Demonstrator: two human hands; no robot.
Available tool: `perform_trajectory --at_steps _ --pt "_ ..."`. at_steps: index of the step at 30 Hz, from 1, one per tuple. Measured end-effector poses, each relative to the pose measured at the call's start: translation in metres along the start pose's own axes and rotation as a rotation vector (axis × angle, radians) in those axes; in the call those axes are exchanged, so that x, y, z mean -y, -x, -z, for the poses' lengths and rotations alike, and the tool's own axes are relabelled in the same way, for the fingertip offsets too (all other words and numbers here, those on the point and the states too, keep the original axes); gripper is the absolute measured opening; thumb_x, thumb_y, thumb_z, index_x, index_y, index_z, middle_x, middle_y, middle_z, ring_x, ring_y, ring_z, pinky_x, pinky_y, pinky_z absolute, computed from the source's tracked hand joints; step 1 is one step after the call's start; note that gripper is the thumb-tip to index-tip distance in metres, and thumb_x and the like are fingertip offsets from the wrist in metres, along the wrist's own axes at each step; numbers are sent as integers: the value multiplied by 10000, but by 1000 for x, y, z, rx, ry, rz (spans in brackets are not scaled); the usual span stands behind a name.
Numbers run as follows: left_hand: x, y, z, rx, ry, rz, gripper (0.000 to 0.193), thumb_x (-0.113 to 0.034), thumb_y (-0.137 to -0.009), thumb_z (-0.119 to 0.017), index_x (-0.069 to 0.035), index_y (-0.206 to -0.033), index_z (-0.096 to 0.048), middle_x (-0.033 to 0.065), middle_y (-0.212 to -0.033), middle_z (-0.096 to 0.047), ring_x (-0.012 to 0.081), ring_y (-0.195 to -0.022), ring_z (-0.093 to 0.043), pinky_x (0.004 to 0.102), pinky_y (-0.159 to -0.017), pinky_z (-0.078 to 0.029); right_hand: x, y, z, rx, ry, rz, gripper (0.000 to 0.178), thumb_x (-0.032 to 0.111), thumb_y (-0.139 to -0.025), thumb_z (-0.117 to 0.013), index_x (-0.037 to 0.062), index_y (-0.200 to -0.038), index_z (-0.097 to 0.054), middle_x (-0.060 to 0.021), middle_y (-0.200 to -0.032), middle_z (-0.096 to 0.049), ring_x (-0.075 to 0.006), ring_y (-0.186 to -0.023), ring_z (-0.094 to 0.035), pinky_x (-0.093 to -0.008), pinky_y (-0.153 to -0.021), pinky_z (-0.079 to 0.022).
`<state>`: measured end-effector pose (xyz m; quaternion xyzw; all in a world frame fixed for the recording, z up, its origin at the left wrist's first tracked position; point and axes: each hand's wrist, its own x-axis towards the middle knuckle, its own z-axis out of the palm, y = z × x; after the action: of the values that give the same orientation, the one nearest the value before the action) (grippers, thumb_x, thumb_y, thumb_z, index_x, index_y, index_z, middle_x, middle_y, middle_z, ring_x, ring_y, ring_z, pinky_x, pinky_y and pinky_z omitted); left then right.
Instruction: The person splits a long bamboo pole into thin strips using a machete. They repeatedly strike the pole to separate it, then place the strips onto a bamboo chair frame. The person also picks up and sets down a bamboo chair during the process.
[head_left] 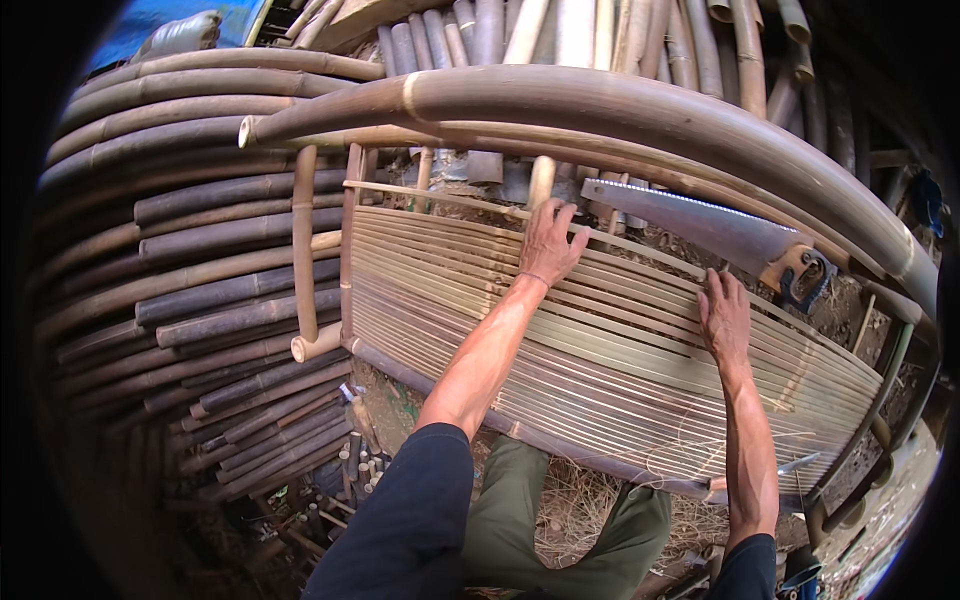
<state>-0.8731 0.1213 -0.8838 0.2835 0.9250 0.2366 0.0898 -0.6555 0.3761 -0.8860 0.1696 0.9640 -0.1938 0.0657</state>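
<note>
Watching remotely, I find the slatted bamboo panel just beyond the green trousers, its long axis running left to right, slanting toward the lower right. The left hand, fingers loosely spread, and right hand, fingers bent, meet the far strip; I cannot tell if either pinches it.

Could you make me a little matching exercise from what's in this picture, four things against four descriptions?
Things:
1. Saw
2. Left hand
3. Bamboo slats
4. Thick bamboo pole

Descriptions:
A. thin, set side by side
B. runs across the upper part of the picture
C. toothed, with a brown and black handle
D. has a thin band at its wrist

Pairs: 1-C, 2-D, 3-A, 4-B
</note>
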Motion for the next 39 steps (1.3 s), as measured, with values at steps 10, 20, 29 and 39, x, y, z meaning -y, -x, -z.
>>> perform_trajectory --at_steps 10,20,29,39 --pt "158 2 112 -80 -285 618 657 -524 -911 -473 -16 -1328 -467 265 -1465 -267 435 -1352 -262 492 -1129 -215 9 0 40 -99 -126 85 253 128 -758 -633 35 -967 -524 -137 -899 -467 -326 -906 -482 -430 -831 -366" --pt "152 25 123 -81 -153 597 636 -521 -869 -551 -3 -1238 -545 272 -1423 -286 437 -1300 -338 471 -1080 -312 13 23 52 -130 -102 63 215 58 -698 -556 26 -902 -497 -134 -823 -435 -317 -810 -463 -411 -795 -358" --pt "159 34 117 34 -206 633 711 -578 -875 -500 -32 -1329 -491 272 -1472 -235 427 -1348 -287 474 -1108 -266 22 22 53 -62 -90 31 358 77 -682 -557 46 -1036 -517 -133 -934 -486 -316 -922 -482 -432 -881 -355" --pt "174 21 89 352 -375 660 771 -609 -895 -440 -157 -1491 -254 222 -1548 -111 375 -1429 -146 475 -1153 -168 24 14 -4 101 -22 -20 625 365 -889 -588 76 -1399 -373 -160 -1356 -392 -356 -1260 -373 -451 -1045 -320"
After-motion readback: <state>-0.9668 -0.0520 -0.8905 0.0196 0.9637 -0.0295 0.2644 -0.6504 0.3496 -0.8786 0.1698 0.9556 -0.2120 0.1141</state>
